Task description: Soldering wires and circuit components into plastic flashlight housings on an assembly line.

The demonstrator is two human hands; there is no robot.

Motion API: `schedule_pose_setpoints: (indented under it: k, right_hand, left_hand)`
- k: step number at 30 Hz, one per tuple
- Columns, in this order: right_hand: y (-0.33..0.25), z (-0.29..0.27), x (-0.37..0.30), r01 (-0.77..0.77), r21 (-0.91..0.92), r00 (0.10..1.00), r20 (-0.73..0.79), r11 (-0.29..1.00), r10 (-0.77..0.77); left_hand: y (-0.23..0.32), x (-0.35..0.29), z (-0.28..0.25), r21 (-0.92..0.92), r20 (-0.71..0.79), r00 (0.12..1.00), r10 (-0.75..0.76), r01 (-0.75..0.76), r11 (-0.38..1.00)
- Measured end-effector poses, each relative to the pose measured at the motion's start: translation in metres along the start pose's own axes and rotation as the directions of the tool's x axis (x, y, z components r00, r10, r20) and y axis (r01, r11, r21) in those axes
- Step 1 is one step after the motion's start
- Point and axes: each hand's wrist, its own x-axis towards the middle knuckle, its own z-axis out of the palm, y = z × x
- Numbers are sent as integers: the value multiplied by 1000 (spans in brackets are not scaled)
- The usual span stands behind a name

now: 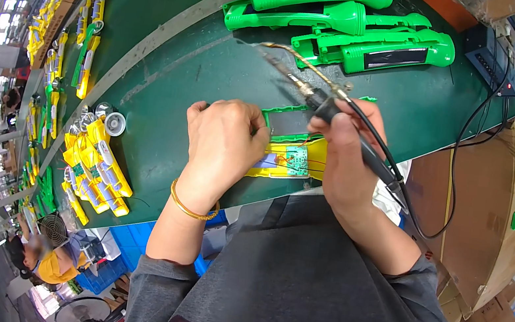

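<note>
2 hands: L hand 10 o'clk, R hand 2 o'clk; 1 soldering iron, 1 o'clk; 1 circuit bd., ctr. 1 dark box, 2 o'clk; several yellow shells, 9 o'clk, ct. unclear.

From the left hand, a free stretch of green tabletop offers passage toward 10 o'clock, while heaped yellow plastic casings block 8 o'clock, long green plastic housings crowd 1 o'clock, and a slim, black-handled metal-tipped soldering iron with its black cable bars 2 to 3 o'clock.
</note>
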Motion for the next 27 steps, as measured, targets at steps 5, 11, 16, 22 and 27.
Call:
schedule_pose_setpoints:
  k: [5,11,16,22,27]
  right_hand:
    - [-3,-8,4,68,-28,995,-65,997,-70]
    - [-2,-8,5,97,-42,991,-88,994,-100]
    - [-2,-12,1,96,-40,994,-42,995,-97]
    - [-5,-9,-1,82,10,995,-49,997,-81]
    - [-2,-13,-1,93,19,996,-18,996,-93]
  left_hand:
    - [0,0,1,64,-61,996,60,-56,996]
    - [3,-2,-1,105,-56,995,80,-74,992]
    - [8,-3,-1,190,-68,992,109,-95,977]
    - [7,-6,-6,129,-25,994,106,-102,986]
    - [4,-10,-13,22,-44,996,83,-83,996]
